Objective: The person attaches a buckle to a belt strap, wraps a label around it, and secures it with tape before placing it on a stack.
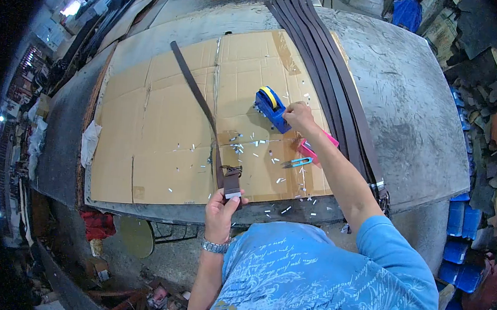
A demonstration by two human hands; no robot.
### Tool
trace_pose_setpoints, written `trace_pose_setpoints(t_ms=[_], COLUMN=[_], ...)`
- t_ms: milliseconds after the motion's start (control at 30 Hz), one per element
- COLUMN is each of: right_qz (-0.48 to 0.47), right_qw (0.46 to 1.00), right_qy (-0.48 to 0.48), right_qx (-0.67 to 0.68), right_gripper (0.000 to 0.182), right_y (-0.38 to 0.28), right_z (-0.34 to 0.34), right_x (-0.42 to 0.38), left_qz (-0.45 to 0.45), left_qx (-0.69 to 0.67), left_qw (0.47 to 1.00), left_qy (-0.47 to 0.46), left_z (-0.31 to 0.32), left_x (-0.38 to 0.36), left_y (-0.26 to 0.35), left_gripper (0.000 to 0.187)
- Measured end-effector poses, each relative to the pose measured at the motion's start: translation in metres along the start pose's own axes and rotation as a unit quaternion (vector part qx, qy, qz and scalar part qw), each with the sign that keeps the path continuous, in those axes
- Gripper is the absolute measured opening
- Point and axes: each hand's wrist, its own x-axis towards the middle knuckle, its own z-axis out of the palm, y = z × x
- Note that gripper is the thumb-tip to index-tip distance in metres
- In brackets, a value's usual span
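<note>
My left hand (221, 209) grips the end of a dark brown belt (194, 87) near the table's front edge, its thumb on a pale tag (232, 193). From there the strap runs up and to the left across the cardboard. My right hand (299, 116) is at the front end of a blue tape dispenser (273, 112) that carries a yellow-cored roll; its fingers are closed, and what they hold is too small to make out. Blue thread snips (298, 162) lie beside a pink container (311, 150), below my right forearm. Small white scraps (236, 148) are scattered on the cardboard.
A cardboard sheet (173, 121) covers the middle of the grey table (405, 102). Several dark belts (334, 86) lie lengthwise to the right of the dispenser. Blue stacked items (464, 220) stand beyond the right edge. A round stool (137, 236) is under the front left side.
</note>
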Motion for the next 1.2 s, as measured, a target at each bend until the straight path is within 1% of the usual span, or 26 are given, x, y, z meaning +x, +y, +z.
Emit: trace_pose_setpoints(t_ms=[67, 100, 167, 300, 367, 400, 433, 500, 567, 700, 767, 800, 867, 900, 1000, 1067, 1200], right_qz=[0.041, 0.041, 0.04, 0.042, 0.025, 0.012, 0.003, -0.007, 0.027, 0.056, 0.046, 0.067, 0.053, 0.055, 0.059, 0.091, 0.069], right_qw=[0.997, 0.997, 0.995, 0.99, 0.973, 0.982, 0.977, 0.971, 0.951, 0.957, 0.953, 0.954, 0.947, 0.948, 0.943, 0.937, 0.949], right_qy=[-0.029, -0.03, 0.036, 0.026, -0.008, 0.012, 0.009, 0.003, 0.03, 0.037, 0.031, 0.022, 0.037, 0.043, 0.028, 0.035, 0.051], right_qx=[0.066, 0.065, 0.086, 0.134, 0.23, 0.19, 0.214, 0.24, 0.307, 0.282, 0.297, 0.292, 0.315, 0.312, 0.326, 0.335, 0.302], right_gripper=[0.025, 0.025, 0.024, 0.026, 0.025, 0.021, 0.019, 0.018, 0.023, 0.028, 0.027, 0.028, 0.032, 0.032, 0.035, 0.033, 0.033], right_y=[0.005, 0.005, 0.0, 0.002, 0.015, 0.014, 0.024, 0.018, 0.015, 0.012, 0.017, 0.023, 0.032, 0.035, 0.031, 0.026, 0.032], right_z=[0.005, 0.006, 0.007, -0.005, 0.009, 0.008, 0.014, 0.015, 0.011, 0.01, 0.012, 0.016, 0.024, 0.025, 0.022, 0.019, 0.025], right_x=[0.007, 0.007, 0.004, -0.007, -0.007, -0.014, -0.015, -0.023, -0.035, -0.037, -0.037, -0.033, -0.033, -0.033, -0.037, -0.039, -0.033], left_qz=[-0.001, -0.003, -0.003, 0.005, 0.004, 0.006, 0.008, 0.005, 0.002, 0.001, -0.036, -0.038, -0.049, -0.039, -0.043, -0.045, -0.05], left_qx=[-0.003, -0.005, -0.005, 0.005, 0.009, 0.015, 0.002, -0.007, -0.022, -0.032, -0.068, -0.072, -0.051, -0.046, -0.026, -0.026, -0.027], left_qw=[1.0, 0.999, 0.999, 0.998, 0.999, 0.998, 0.998, 0.998, 0.997, 0.996, 0.995, 0.994, 0.997, 0.998, 0.999, 0.999, 0.998], left_qy=[-0.015, -0.032, -0.042, -0.055, -0.051, -0.058, -0.064, -0.06, -0.07, -0.088, -0.057, -0.069, -0.029, -0.021, -0.019, -0.017, -0.016], left_z=[0.002, 0.002, 0.001, 0.0, -0.002, -0.004, -0.003, -0.003, -0.003, -0.003, 0.001, 0.001, -0.002, -0.001, 0.001, 0.003, 0.005], left_x=[-0.001, -0.001, 0.0, 0.004, 0.007, 0.009, 0.009, 0.009, 0.009, 0.011, 0.012, 0.014, 0.015, 0.015, 0.015, 0.015, 0.015], left_y=[0.004, 0.005, 0.006, 0.009, 0.01, 0.012, 0.015, 0.019, 0.02, 0.022, 0.026, 0.025, 0.02, 0.019, 0.018, 0.018, 0.019], left_gripper=[0.016, 0.02, 0.022, 0.025, 0.027, 0.029, 0.031, 0.032, 0.033, 0.029, 0.021, 0.021, 0.017, 0.016, 0.015, 0.015, 0.015])
